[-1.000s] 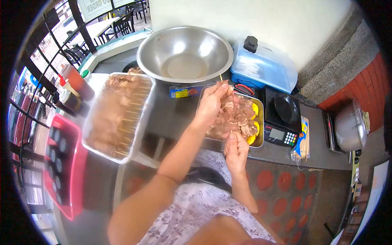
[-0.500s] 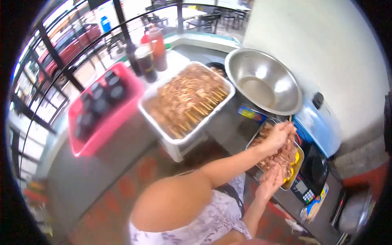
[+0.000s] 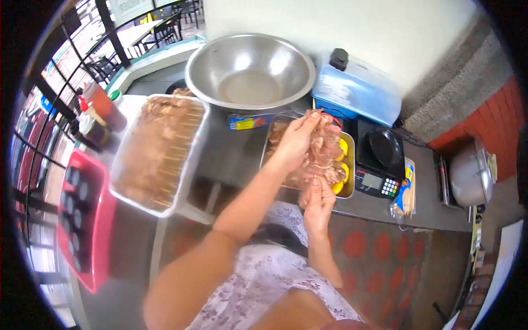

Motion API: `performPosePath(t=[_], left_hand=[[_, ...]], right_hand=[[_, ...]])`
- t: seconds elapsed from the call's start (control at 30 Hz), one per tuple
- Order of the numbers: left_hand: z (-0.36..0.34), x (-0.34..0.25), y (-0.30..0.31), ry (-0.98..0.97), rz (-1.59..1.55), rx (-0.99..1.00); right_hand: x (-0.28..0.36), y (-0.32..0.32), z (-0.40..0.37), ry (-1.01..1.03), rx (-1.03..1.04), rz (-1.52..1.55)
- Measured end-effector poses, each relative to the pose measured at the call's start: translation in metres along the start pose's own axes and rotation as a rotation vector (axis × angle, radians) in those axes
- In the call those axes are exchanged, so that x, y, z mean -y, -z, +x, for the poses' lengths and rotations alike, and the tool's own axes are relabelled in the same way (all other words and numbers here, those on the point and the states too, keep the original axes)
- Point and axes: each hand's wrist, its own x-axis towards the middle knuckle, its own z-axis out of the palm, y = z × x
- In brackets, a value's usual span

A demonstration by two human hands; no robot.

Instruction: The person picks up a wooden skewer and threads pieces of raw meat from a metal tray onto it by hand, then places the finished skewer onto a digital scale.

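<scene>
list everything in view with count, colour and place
steel bowl: 1, silver, back of counter
skewer tray: 1, pale, brown meat, left of pan
metal pan: 1, silver, front centre
raw meat: many pieces, pinkish, in pan
lidded box: 1, blue, right of bowl
scale: 1, black, right of pan
skewer pack: 1, tan, beside scale
crate: 1, red, far left
sauce bottles: about 3, red, dark, by crate
pot: 1, silver, far right
left hand: 1, grip on raw meat
right hand: 1, just below, grip unclear
</scene>
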Motion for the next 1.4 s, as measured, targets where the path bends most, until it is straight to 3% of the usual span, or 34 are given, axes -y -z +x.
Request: performPosePath(t=[0.17, 0.23, 0.33, 0.63, 1.03, 1.27, 1.4], left_hand=[[0.007, 0.007, 0.012, 0.069, -0.045, 0.037], [0.013, 0.013, 0.017, -0.051, 0.036, -0.041], [0.006, 0.007, 0.009, -0.016, -0.097, -0.076], [0.007, 0.015, 0.007, -0.133, 0.003, -0.168], [0.006, 0.011, 0.005, -0.088, 0.043, -0.214], [0.009, 0.012, 0.008, -0.134, 0.098, -0.151], [0.013, 0.011, 0.012, -0.042, 0.074, -0.078]], right_hand=[[0.006, -0.001, -0.001, -0.052, 0.004, 0.110], [0.007, 0.000, -0.001, -0.067, 0.007, 0.122], [0.008, 0.000, -0.002, -0.087, 0.048, 0.138], [0.001, 0.000, -0.007, -0.047, 0.055, 0.081], [0.001, -0.003, -0.009, -0.030, 0.084, 0.063], [0.002, -0.003, -0.010, -0.057, 0.091, 0.088], [0.001, 0.000, -0.005, -0.151, 0.015, 0.163]])
